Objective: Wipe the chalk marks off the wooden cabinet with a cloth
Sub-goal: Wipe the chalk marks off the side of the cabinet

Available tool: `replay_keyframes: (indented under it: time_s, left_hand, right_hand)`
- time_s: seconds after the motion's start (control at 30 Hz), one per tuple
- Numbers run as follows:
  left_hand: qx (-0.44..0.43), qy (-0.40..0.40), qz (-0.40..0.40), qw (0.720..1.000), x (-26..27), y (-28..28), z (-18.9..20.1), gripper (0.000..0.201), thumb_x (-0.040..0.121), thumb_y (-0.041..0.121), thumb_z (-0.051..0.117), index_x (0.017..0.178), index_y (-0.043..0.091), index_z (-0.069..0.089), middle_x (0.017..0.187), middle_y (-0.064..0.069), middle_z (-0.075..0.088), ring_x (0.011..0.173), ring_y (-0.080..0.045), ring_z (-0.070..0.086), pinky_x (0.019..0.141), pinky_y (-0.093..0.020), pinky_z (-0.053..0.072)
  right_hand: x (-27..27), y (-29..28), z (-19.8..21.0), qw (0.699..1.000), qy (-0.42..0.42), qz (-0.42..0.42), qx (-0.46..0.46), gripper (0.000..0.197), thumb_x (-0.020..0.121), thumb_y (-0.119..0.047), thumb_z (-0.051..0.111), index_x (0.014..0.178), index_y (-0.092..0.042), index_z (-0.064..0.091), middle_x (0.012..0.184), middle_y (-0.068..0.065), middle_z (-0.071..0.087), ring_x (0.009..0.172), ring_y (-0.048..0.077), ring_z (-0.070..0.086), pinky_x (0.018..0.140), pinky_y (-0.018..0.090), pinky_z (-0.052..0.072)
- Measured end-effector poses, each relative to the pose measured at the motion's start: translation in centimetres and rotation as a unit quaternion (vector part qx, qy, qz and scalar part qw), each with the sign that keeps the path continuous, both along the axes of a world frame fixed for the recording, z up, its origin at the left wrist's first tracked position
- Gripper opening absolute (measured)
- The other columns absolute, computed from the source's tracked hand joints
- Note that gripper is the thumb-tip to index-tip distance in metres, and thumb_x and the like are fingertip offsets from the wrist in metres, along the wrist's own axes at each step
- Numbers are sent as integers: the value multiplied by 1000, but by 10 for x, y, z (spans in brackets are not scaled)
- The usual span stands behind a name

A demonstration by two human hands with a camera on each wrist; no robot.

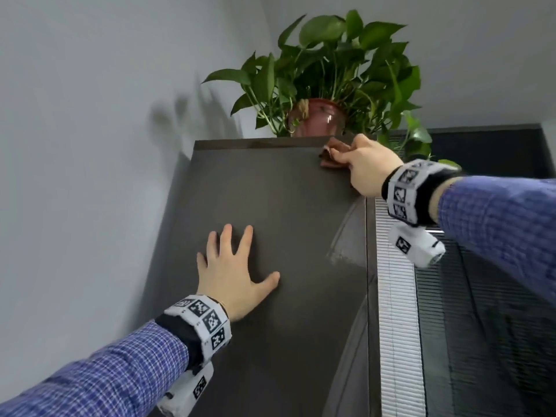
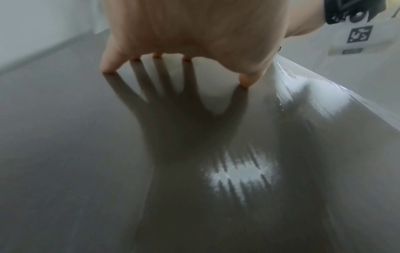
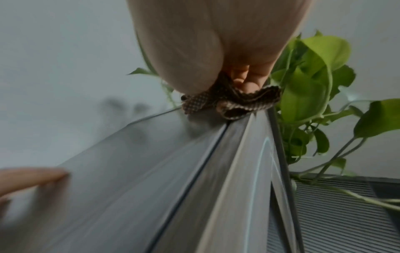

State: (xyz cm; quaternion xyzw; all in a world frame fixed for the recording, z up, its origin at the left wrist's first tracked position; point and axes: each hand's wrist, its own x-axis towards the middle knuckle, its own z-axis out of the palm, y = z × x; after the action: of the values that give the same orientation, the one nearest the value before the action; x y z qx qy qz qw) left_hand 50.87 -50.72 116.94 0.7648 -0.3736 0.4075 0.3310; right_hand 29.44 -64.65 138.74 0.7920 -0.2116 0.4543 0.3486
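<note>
A tall dark brown wooden cabinet (image 1: 270,206) fills the head view. My left hand (image 1: 233,269) lies flat on its front panel, fingers spread and straight; the left wrist view shows the fingertips (image 2: 108,68) touching the glossy surface (image 2: 86,154). At the cabinet's top right corner my right hand (image 1: 364,167) grips a bunched brown checked cloth (image 1: 331,152) against the panel. In the right wrist view the cloth (image 3: 229,102) sits crumpled under the curled fingers (image 3: 244,80) at the top edge. A faint pale curved streak (image 1: 343,227) shows near the right edge.
A potted green plant (image 1: 331,85) in a red-brown pot (image 1: 319,117) stands on top of the cabinet, with vines hanging by the right hand. A grey wall (image 1: 90,145) is on the left. Window blinds (image 1: 397,296) run down the right side.
</note>
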Motion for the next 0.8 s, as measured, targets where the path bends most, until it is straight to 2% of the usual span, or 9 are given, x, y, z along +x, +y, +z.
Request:
replay_keyframes:
  time_s: [0.07,0.13,0.23,0.3,0.37,0.43,0.53,0.67,0.8]
  left_hand:
    - [-5,0,-2,1000,0,-2,-1,107,71,88,33,157,38,-4,166,-3,-4,153,-34,-5,121,-58,16]
    - [-10,1,1,1000,-1,-2,0,106,73,87,40,157,37,-2,165,-4,-4,153,-34,-5,121,-57,16]
    - [-14,2,6,1000,-3,-3,0,105,75,84,45,157,37,-2,165,-4,-4,152,-34,-4,121,-58,17]
    - [-16,2,5,1000,-3,-3,1,105,75,84,46,156,37,-1,165,-4,-3,152,-35,-3,121,-58,18]
    - [-14,5,1,1000,-4,-2,1,106,75,84,47,157,35,1,165,-5,-1,152,-36,-2,121,-58,17]
    - [-15,5,6,1000,-5,-1,0,105,76,83,45,158,34,1,165,-6,-1,152,-36,-2,121,-59,17]
    - [-10,-2,15,1000,-4,-2,0,105,76,83,42,157,33,0,165,-7,0,152,-37,-2,121,-59,19]
    - [-16,-2,9,1000,-5,-4,-2,105,76,82,46,158,32,3,165,-8,2,152,-37,0,121,-59,19]
    - [-22,-6,16,1000,-5,-3,-2,104,77,80,49,158,32,4,165,-8,4,152,-37,2,120,-58,20]
  right_hand:
    - [6,-11,-34,997,45,10,-62,52,91,-23,48,139,-42,46,123,7,43,112,35,50,99,42,47]
    - [7,-6,-99,985,126,24,-116,49,87,-24,43,132,-41,49,121,6,51,101,31,55,89,40,52]
    - [-8,11,-169,946,307,10,-106,59,89,-14,43,145,-34,40,121,3,42,101,24,48,77,37,49]
    - [-11,17,-153,948,293,12,-126,54,90,-17,37,140,-37,45,116,4,42,98,25,50,74,38,52]
    - [-3,16,-99,975,166,26,-147,49,88,-22,34,128,-38,56,111,8,46,95,32,57,76,40,55]
    - [0,14,-33,993,43,5,-108,50,90,-16,43,135,-37,54,116,10,42,107,37,54,90,39,49]
    - [8,27,14,998,28,-47,-8,60,90,-10,52,143,-37,46,115,6,34,114,36,50,91,36,43]
    - [31,42,-47,989,131,-28,-56,52,92,-20,54,142,-34,45,129,9,38,116,36,50,101,41,45]
    - [36,42,-129,953,272,25,-128,50,93,-19,51,140,-35,46,124,5,41,109,30,53,88,37,49]
